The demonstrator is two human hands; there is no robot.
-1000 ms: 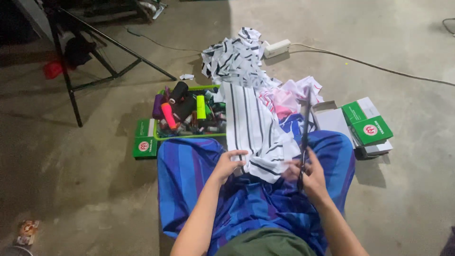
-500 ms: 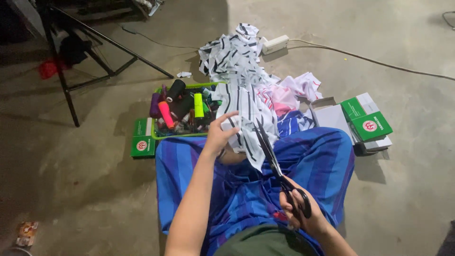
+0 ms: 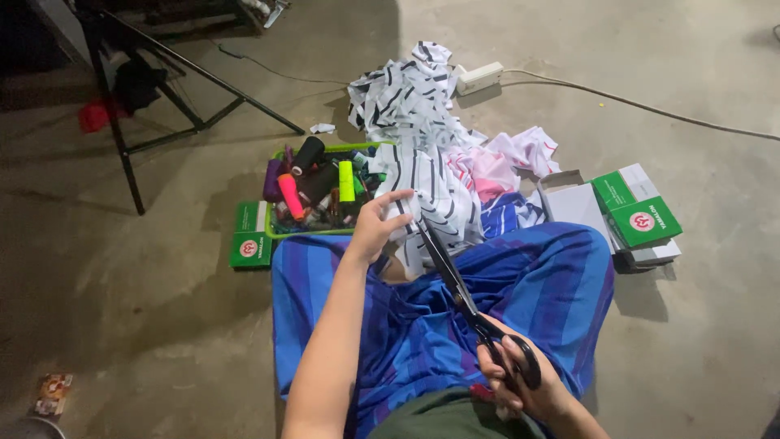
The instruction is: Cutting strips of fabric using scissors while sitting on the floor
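I sit on the concrete floor with a blue striped cloth (image 3: 528, 284) over my lap. My left hand (image 3: 375, 228) grips the near edge of a white fabric with black stripes (image 3: 426, 175), which trails back into a crumpled heap. My right hand (image 3: 520, 378) holds large black scissors (image 3: 459, 289) by the handles. Their blades are open and point up-left, with the tips at the fabric's edge next to my left hand.
A green tray of thread spools (image 3: 321, 187) lies left of the fabric. Green and white boxes sit at the left (image 3: 250, 236) and right (image 3: 638, 215). Pink and white scraps (image 3: 508, 158), a power strip (image 3: 479, 79) with cable and a black tripod (image 3: 154, 89) lie beyond.
My right hand has pulled back toward my body and swung the scissors so the blades point at the fabric. My left hand has lifted the fabric's edge farther from me.
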